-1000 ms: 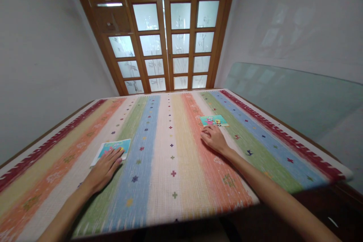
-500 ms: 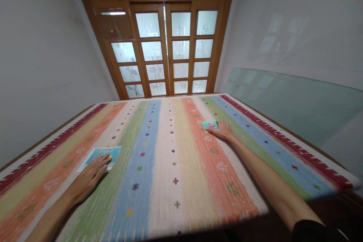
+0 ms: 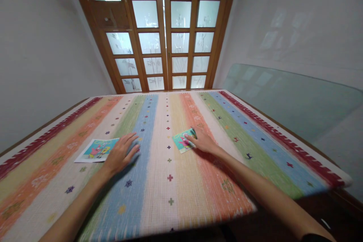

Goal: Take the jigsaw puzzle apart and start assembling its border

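A printed cartoon picture with a white border lies flat on the left of the striped tablecloth. Just right of it, partly covering its right edge, is my left hand, palm down with fingers apart and nothing in it. Near the middle, my right hand has its thumb and fingers closed on the right edge of a smaller cartoon picture card. The card shows a pink figure on a teal ground and is tilted slightly over the cloth. The fingers behind the card are partly hidden.
A striped tablecloth covers the wide table. Beyond its far edge stand wooden doors with frosted panes. A pale green glass panel leans along the right wall, and a plain wall rises on the left.
My right hand has brought the small card leftward and nearer to me. My left hand has slid right off most of the larger picture, uncovering its figures. The view has tipped slightly down.
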Tool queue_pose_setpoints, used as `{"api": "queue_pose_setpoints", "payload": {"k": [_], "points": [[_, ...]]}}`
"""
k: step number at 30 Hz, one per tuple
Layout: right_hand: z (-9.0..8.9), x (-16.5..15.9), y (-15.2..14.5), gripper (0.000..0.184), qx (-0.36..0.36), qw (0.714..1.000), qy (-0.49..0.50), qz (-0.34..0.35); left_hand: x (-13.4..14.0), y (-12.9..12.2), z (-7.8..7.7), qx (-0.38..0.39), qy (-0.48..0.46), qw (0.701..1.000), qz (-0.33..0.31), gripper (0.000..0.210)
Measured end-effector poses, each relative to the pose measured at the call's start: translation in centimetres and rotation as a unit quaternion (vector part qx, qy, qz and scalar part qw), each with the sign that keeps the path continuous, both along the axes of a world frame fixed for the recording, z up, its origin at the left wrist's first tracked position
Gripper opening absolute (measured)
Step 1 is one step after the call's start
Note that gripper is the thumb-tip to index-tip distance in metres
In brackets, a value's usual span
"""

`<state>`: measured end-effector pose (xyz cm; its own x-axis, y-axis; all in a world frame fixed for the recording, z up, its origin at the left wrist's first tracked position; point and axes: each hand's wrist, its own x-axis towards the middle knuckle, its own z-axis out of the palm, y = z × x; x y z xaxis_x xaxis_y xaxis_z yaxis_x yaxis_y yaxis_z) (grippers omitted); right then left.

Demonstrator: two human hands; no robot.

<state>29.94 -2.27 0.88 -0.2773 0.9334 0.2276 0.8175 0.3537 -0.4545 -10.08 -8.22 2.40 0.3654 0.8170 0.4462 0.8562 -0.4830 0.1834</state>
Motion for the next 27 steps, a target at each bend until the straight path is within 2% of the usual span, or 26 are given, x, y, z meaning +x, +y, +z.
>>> {"api": "queue_pose_setpoints", "payload": {"k": [3, 6, 9, 12, 18, 23, 27], "points": [[0.9, -0.3, -0.4, 0.073, -0.028, 0.992, 0.045, 0.116, 5.6, 0.3, 0.1, -0.062, 0.003, 0.997, -0.051, 0.064], [1.8, 0.4, 0.0, 0.099, -0.077, 0.972, 0.0, 0.222, 10.0, -0.1, -0.3, -0.118, 0.018, 0.99, -0.073, 0.089], [2.3, 1.1, 0.6, 0.104, -0.125, 0.96, -0.016, 0.249, 12.3, -0.3, -0.5, -0.143, 0.022, 0.985, -0.098, 0.106], [2.2, 1.2, 0.8, 0.109, -0.149, 0.954, -0.004, 0.259, 12.4, 0.5, -0.4, -0.146, 0.006, 0.983, -0.115, 0.099], [1.8, 0.5, 1.1, 0.111, -0.151, 0.951, 0.026, 0.267, 9.7, 3.3, -0.2, -0.17, -0.031, 0.968, -0.184, 0.083], [1.0, 0.5, 1.1, 0.102, -0.102, 0.954, 0.062, 0.275, 8.6, 3.3, -1.1, -0.151, -0.023, 0.981, -0.117, 0.091], [0.6, 0.8, 0.8, 0.097, -0.093, 0.956, 0.086, 0.266, 8.7, 2.9, -2.1, -0.132, -0.016, 0.986, -0.1, 0.091]]}}
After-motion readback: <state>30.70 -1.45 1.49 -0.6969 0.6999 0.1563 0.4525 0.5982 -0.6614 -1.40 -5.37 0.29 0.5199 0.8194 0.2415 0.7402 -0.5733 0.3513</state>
